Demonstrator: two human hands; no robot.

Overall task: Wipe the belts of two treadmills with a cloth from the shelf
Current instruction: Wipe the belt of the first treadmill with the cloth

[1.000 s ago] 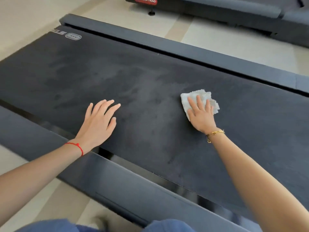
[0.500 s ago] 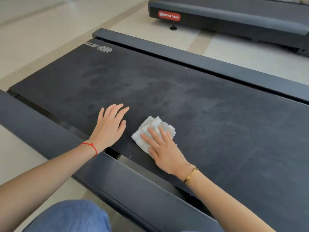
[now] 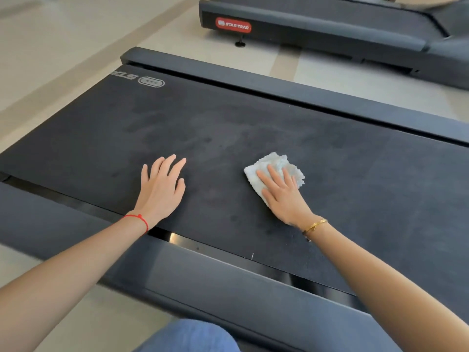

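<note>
Under my right hand (image 3: 284, 199), straight fingers (image 3: 266, 177) are pressing the white cloth (image 3: 275, 165) flat on the near belt (image 3: 253, 128); my left hand (image 3: 161, 189) is resting open, holding nothing, beside it. Smudges are showing across this belt, so I am judging it part-wiped, with the second treadmill (image 3: 330, 29) beyond seemingly waiting.

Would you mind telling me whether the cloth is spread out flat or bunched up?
Bunched up: the white cloth lies crumpled under the right hand on the treadmill belt.
</note>
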